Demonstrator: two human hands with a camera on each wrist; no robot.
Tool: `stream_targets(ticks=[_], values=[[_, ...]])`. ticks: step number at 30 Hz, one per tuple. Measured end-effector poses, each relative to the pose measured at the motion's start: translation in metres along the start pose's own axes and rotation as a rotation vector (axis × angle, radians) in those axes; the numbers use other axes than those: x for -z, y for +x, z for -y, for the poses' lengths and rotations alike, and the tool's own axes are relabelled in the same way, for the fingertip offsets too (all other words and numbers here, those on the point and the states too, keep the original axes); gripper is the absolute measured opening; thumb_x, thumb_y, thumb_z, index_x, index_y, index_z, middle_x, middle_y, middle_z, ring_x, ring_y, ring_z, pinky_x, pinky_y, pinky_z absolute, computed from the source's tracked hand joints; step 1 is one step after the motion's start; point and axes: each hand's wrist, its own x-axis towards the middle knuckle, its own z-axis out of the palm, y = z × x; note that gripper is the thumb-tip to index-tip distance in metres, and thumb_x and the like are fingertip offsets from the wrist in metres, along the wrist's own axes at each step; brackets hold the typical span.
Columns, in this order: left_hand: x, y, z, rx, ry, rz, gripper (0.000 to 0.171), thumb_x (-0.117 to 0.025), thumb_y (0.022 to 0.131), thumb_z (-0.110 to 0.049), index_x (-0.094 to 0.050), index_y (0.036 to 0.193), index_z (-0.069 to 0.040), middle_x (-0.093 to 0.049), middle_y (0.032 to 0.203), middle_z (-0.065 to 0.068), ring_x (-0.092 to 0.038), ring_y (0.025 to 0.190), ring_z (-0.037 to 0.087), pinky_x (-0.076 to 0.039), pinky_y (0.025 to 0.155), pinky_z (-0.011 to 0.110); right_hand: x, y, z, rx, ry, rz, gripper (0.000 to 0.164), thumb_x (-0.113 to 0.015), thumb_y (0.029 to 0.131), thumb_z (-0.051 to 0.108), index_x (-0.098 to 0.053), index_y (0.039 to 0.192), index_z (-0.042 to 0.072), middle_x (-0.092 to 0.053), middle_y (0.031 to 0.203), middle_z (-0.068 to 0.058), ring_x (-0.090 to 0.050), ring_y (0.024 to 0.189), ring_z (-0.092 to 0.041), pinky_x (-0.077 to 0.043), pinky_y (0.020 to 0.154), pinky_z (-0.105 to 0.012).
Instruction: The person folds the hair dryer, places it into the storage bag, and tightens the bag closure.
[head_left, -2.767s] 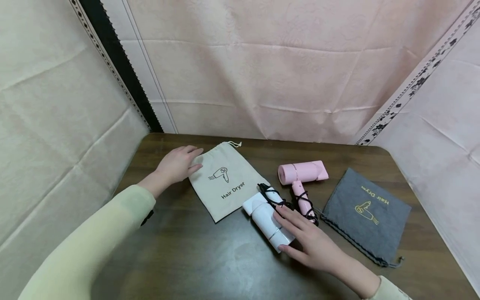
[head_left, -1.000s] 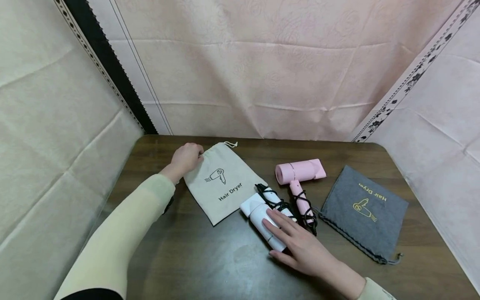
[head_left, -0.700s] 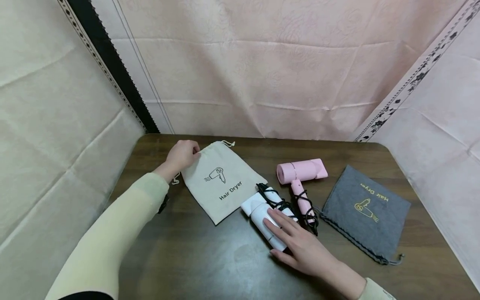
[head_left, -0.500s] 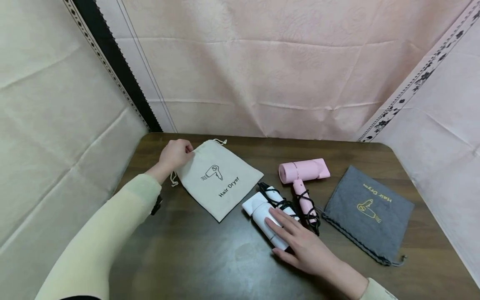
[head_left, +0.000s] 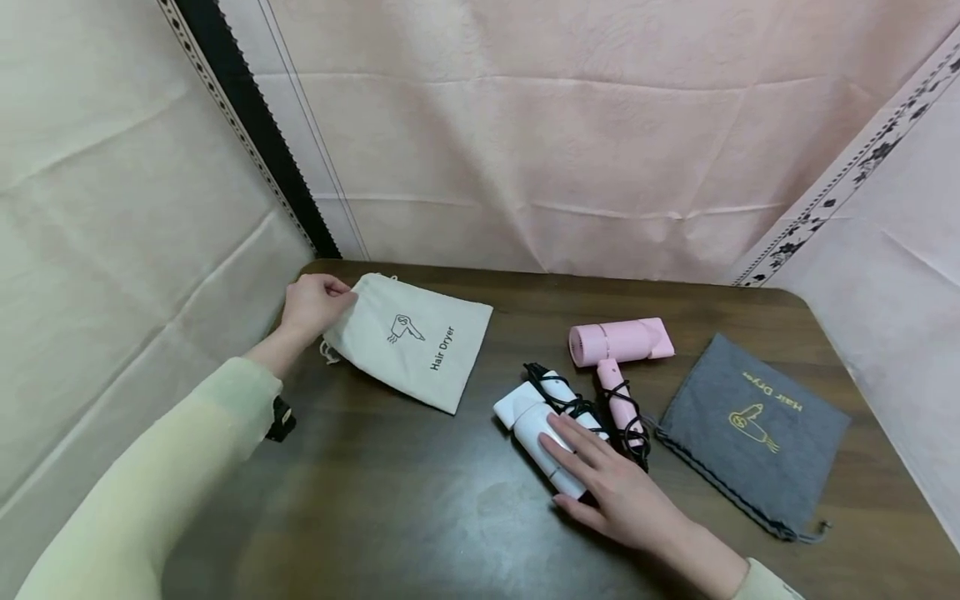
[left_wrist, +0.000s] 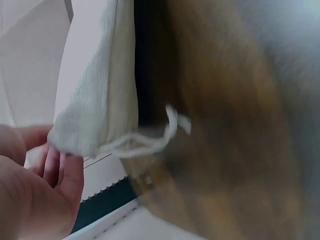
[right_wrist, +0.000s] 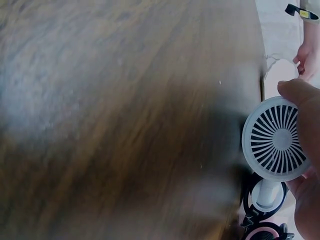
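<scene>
My left hand (head_left: 311,308) pinches the drawstring end of a cream cloth bag (head_left: 408,354) printed "Hair Dryer". In the left wrist view the bag (left_wrist: 97,80) hangs between thumb and fingers, its white cord (left_wrist: 145,142) dangling. My right hand (head_left: 622,500) holds a white hair dryer (head_left: 536,433), thumb on one side of the body and fingers across the other. The dryer's round intake grille (right_wrist: 270,142) faces the right wrist camera. A black cord (head_left: 573,404) is wound about its handle. Part of the body is hidden under my hand.
Beside the white dryer lies a pink hair dryer (head_left: 618,342) with its cord wrapped round the handle. A dark grey drawstring bag (head_left: 780,467) with gold print lies at the right of the wooden table (head_left: 360,517). Pale cloth (head_left: 555,150) hangs behind the far edge.
My left hand went from open at the cream bag's edge to pinching its top, then drew it left and turned it away from the white dryer. My right hand stayed on the dryer.
</scene>
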Motion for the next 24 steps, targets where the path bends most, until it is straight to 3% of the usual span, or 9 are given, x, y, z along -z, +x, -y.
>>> stream_targets(ticks=[3,6,10,13,15,18,20,24], values=[[-0.006,-0.011,-0.001,0.105,-0.106,-0.010,0.033,-0.067,0.104,-0.030,-0.077,0.117,-0.001,-0.074,0.118,0.020,-0.056,0.123,0.042,-0.048,0.103,0.051,0.001,-0.002,-0.001,-0.008,0.001,0.006,0.069,-0.065,0.106,0.044,-0.044,0.164,0.013,-0.040,0.170,-0.013,-0.041,0.154,-0.031,-0.047,0.114,-0.040],[-0.015,-0.024,-0.005,0.195,-0.203,0.022,0.037,-0.069,0.104,-0.033,-0.077,0.123,-0.003,-0.072,0.124,0.018,-0.055,0.125,0.037,-0.050,0.099,0.044,0.002,-0.002,-0.003,-0.008,-0.003,0.005,0.068,-0.066,0.106,0.043,-0.045,0.164,0.013,-0.040,0.169,-0.013,-0.041,0.154,-0.031,-0.044,0.117,-0.037],[-0.023,-0.038,-0.010,0.273,-0.285,0.078,0.038,-0.071,0.104,-0.034,-0.075,0.128,-0.004,-0.070,0.127,0.015,-0.063,0.101,0.026,-0.054,0.073,0.032,0.002,-0.002,-0.005,-0.007,0.007,0.011,0.067,-0.061,0.108,0.045,-0.044,0.164,0.013,-0.039,0.170,-0.013,-0.041,0.155,-0.032,-0.029,0.126,-0.027],[-0.022,-0.045,-0.008,0.306,-0.311,0.100,0.040,-0.070,0.104,-0.034,-0.073,0.130,-0.004,-0.068,0.128,0.015,-0.064,0.090,0.020,-0.057,0.069,0.030,0.001,-0.002,-0.007,-0.003,0.023,0.015,0.065,-0.057,0.109,0.047,-0.045,0.164,0.013,-0.039,0.170,-0.013,-0.040,0.155,-0.033,-0.015,0.128,-0.021],[-0.020,-0.047,-0.003,0.319,-0.297,0.117,0.042,-0.069,0.105,-0.037,-0.072,0.130,-0.004,-0.067,0.129,0.015,-0.066,0.090,0.018,-0.062,0.073,0.034,0.001,-0.001,-0.007,0.000,0.032,0.018,0.065,-0.057,0.109,0.046,-0.045,0.163,0.013,-0.039,0.170,-0.014,-0.040,0.155,-0.033,-0.011,0.128,-0.019],[-0.015,-0.048,0.007,0.301,-0.281,0.156,0.047,-0.066,0.106,-0.039,-0.071,0.131,0.000,-0.068,0.128,0.018,-0.071,0.092,0.020,-0.066,0.080,0.042,0.001,-0.001,-0.008,0.007,0.032,0.014,0.066,-0.061,0.108,0.044,-0.045,0.163,0.013,-0.039,0.170,-0.014,-0.041,0.154,-0.033,-0.016,0.128,-0.021],[-0.010,-0.048,0.016,0.262,-0.251,0.186,0.047,-0.063,0.107,-0.039,-0.070,0.131,0.001,-0.070,0.124,0.019,-0.074,0.094,0.023,-0.066,0.082,0.045,0.002,-0.002,-0.008,0.011,0.027,0.012,0.067,-0.064,0.107,0.043,-0.045,0.164,0.013,-0.039,0.170,-0.013,-0.041,0.155,-0.032,-0.025,0.127,-0.025],[0.001,-0.044,0.030,0.060,-0.091,0.205,0.037,-0.060,0.109,-0.028,-0.071,0.126,0.003,-0.077,0.111,0.021,-0.078,0.091,0.032,-0.065,0.079,0.045,0.001,-0.002,-0.008,0.025,0.019,-0.006,0.069,-0.067,0.105,0.041,-0.045,0.164,0.013,-0.040,0.169,-0.013,-0.042,0.154,-0.033,-0.035,0.123,-0.031]])
